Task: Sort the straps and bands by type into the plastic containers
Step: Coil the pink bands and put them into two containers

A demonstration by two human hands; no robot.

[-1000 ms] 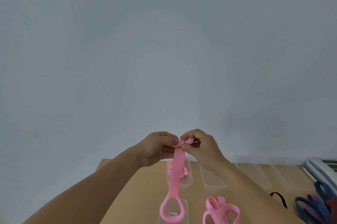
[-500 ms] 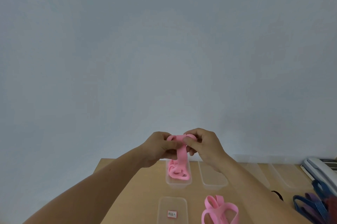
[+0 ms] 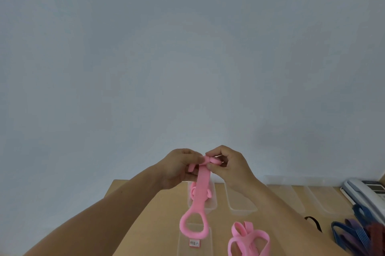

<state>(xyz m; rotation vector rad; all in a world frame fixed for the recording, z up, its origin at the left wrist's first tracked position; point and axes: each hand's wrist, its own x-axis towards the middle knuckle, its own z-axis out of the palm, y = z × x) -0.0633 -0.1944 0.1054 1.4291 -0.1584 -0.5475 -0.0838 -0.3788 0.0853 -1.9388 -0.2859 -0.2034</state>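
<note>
Your left hand (image 3: 179, 169) is raised above and just left of the clear container holding pink straps (image 3: 213, 203). Its thumb and curled fingers pinch the top end of the pink silicone strap (image 3: 201, 191), and a short tail shows at the hand's left side. Change noted: half a second ago this strap was gathered up short above that container. It now hangs at full length, with its ring end low in front of the container and over the labelled clear lid (image 3: 194, 242), much as it hung a second ago. Your right hand (image 3: 229, 167), above and just right of the container, has thumb and forefinger closed on the same folded top end. Judgement: the strap is not yet sorted, the gather has dropped out, and it likely needs repeating before deposit. Right of the container stands an empty clear container (image 3: 239, 203). In front of that lies a loose heap of pink straps (image 3: 249, 239). Well to the right, a black band (image 3: 313, 222) and blue and purple bands (image 3: 350, 232) await sorting.
</note>
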